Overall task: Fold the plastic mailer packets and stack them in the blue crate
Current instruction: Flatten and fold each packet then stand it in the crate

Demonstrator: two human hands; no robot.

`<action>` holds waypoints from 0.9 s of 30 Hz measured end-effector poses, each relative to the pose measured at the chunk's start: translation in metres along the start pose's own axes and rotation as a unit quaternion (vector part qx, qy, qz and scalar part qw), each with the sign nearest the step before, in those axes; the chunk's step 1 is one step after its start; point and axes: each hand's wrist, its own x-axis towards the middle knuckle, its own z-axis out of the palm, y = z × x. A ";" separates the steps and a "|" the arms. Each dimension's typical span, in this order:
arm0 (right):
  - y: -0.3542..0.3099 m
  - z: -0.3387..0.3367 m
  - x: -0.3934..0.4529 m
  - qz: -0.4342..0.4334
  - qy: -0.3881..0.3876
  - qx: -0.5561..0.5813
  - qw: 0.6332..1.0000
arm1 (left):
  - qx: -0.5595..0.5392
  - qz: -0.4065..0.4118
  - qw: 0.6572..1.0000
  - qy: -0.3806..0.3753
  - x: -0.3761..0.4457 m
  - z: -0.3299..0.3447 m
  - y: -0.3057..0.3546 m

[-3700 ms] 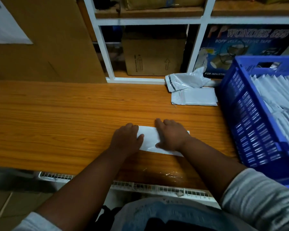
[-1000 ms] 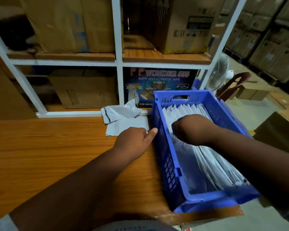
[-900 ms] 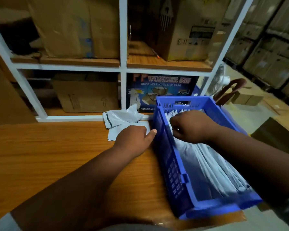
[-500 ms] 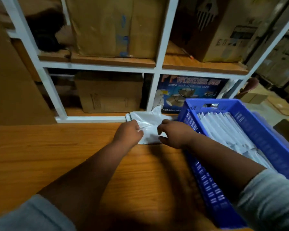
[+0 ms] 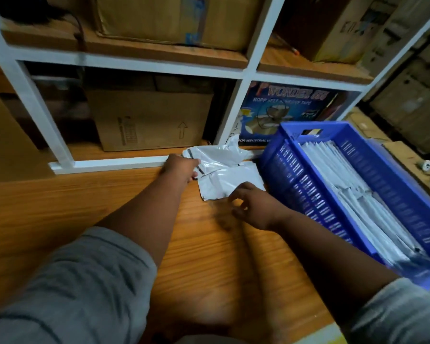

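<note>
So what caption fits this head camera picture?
Left hand grips a white mailer beside the blue crate.

wooden table (image 5: 60, 219) | white shelf frame (image 5: 35, 100) | cardboard boxes (image 5: 149, 120) | dim light

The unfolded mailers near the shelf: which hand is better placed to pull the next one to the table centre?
Probably the left hand: it already grips the top mailer. The right hand hovers open nearby, holding nothing.

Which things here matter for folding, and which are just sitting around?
Job: loose mailers, left hand gripping one, right hand beside them, blue crate, folded mailers inside.

Bystanders: cardboard box, tape box, white shelf frame.
</note>
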 end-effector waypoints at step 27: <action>0.045 0.147 -0.132 -0.199 0.052 -0.197 0.959 | 0.457 0.528 0.715 0.030 -0.220 -0.078 -0.270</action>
